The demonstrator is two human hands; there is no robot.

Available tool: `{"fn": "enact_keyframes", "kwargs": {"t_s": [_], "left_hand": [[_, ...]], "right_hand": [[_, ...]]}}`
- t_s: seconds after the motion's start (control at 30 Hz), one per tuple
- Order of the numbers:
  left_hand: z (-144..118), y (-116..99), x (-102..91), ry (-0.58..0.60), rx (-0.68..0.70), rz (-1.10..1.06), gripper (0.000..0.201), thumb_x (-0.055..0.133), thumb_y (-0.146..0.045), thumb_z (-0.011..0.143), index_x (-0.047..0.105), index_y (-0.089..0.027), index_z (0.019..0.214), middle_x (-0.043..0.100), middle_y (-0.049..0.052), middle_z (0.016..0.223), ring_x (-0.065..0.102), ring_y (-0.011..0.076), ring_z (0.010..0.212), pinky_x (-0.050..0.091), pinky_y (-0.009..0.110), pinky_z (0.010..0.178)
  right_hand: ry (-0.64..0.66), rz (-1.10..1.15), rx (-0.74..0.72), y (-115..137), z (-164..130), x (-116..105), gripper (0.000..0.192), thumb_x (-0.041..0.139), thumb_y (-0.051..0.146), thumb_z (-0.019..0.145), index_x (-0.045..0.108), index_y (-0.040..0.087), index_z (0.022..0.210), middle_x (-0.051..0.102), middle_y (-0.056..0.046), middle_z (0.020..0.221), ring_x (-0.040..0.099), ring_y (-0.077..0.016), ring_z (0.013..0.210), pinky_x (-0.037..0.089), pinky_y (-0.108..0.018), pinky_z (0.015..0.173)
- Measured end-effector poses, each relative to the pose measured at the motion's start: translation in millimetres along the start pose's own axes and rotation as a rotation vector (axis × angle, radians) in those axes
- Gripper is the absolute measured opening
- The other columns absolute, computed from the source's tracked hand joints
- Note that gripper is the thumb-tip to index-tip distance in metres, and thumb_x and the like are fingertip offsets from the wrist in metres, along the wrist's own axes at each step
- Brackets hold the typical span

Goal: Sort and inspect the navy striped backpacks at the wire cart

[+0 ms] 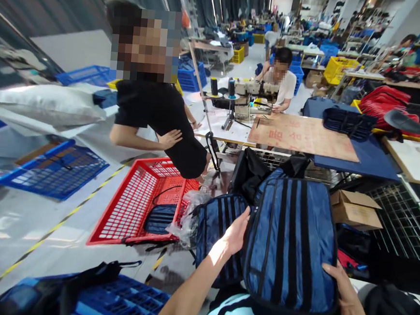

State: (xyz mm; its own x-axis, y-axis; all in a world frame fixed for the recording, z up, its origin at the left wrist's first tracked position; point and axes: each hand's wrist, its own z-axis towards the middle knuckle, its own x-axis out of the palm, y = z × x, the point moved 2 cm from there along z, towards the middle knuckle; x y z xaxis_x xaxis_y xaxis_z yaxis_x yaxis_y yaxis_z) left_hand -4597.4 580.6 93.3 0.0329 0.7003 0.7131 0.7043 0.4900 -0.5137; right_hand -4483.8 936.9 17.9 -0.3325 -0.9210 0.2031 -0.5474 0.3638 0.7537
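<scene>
Both hands grip one blue backpack (290, 241) of smooth woven fabric with black vertical stripes: left hand (236, 235) closed on its left edge, right hand (340, 284) on the near-right corner. Long axis runs near-to-far, beside a red plastic-mesh crate (133, 205).

Left fingers (246, 217) — behind blue bag (290, 241)

Both hands (235, 233) (339, 281) forward, fingers curled.
</scene>
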Motion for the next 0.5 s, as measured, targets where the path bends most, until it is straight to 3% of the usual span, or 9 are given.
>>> {"fn": "enact_keyframes", "kwargs": {"t_s": [0.13,0.27,0.33,0.4,0.5], "left_hand": [[7.1,-46.9,7.2,0.021,0.174,0.065,0.072,0.074,-0.08,0.092,0.08,-0.017,0.126,0.087,0.013,0.11,0.081,0.035,0.118,0.064,0.044,0.106],[-1.4,-92.1,15.0,-0.046,0.291,0.076,0.069,0.091,-0.073,0.079,0.08,-0.015,0.116,0.086,0.011,0.099,0.083,0.0307,0.103,0.066,0.039,0.095],[-10.9,-103.2,21.7,-0.091,0.317,0.129,0.063,0.102,-0.059,0.072,0.079,-0.014,0.111,0.086,0.01,0.095,0.082,0.0272,0.09,0.066,0.037,0.088],[-20.7,-106.8,30.8,-0.103,0.364,0.198,0.059,0.107,-0.047,0.066,0.079,-0.015,0.107,0.086,0.008,0.094,0.08,0.0231,0.08,0.065,0.034,0.082],[-30.6,-101.7,43.9,-0.064,0.416,0.252,0.066,0.111,-0.048,0.057,0.077,-0.017,0.104,0.085,0.006,0.093,0.078,0.0215,0.076,0.065,0.035,0.079]], "right_hand": [[0.165,-0.127,-0.092,9.9,-22.0,8.7,0.06,0.098,0.039,0.058,0.084,0.026,0.114,0.087,-0.011,0.111,0.081,-0.0436,0.114,0.061,-0.06,0.108],[0.35,-0.221,-0.109,8.5,-29.4,11.7,0.07,0.106,0.047,0.046,0.086,0.027,0.11,0.087,-0.012,0.113,0.077,-0.0457,0.122,0.057,-0.059,0.112],[0.404,-0.214,-0.121,9.8,-27.6,14.4,0.073,0.106,0.061,0.045,0.086,0.027,0.107,0.086,-0.014,0.115,0.074,-0.047,0.127,0.055,-0.06,0.115],[0.375,-0.165,-0.138,18.4,-21.6,20.9,0.079,0.103,0.075,0.044,0.085,0.028,0.103,0.086,-0.016,0.116,0.073,-0.0475,0.13,0.053,-0.061,0.116],[0.283,-0.068,-0.195,50.4,-8.3,40.9,0.092,0.094,0.092,0.043,0.084,0.028,0.109,0.084,-0.019,0.121,0.071,-0.0471,0.131,0.054,-0.062,0.115]]}}
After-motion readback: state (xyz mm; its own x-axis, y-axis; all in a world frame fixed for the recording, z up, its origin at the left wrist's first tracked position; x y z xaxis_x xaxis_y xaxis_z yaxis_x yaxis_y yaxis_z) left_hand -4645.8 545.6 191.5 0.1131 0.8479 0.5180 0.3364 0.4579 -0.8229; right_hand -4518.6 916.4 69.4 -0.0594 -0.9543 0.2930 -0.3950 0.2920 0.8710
